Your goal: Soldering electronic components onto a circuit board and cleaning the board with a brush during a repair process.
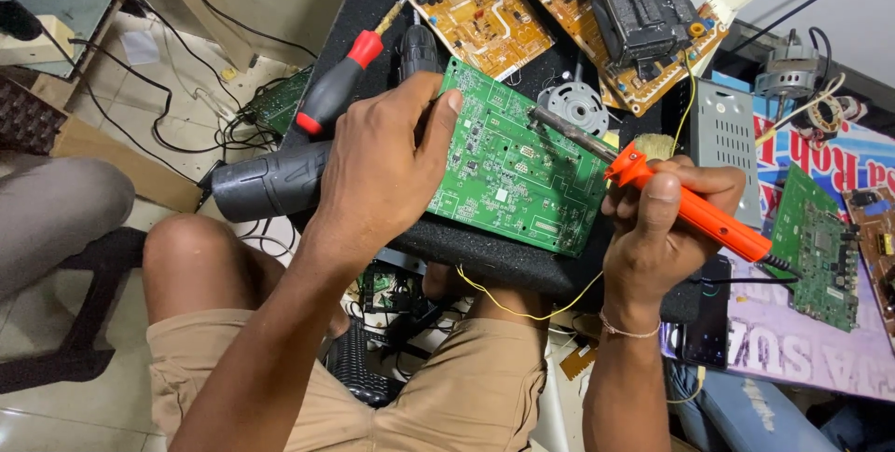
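A green circuit board point(522, 168) lies on a black work surface point(503, 261). My left hand point(387, 168) presses down on the board's left edge, fingers spread over it. My right hand point(657, 228) grips an orange-handled soldering iron point(695, 210). Its metal tip point(569, 132) points left and rests over the board's upper right part. The same hand also seems to hold a small brush with pale bristles point(655, 145) behind the iron.
A red-and-black screwdriver point(340, 84) and a black power tool point(270, 182) lie left of the board. Brown circuit boards point(485, 19), a black block point(639, 0) and a round metal part point(573, 107) sit behind it. More green boards point(820, 247) lie right. Another person's leg point(56, 210) is at left.
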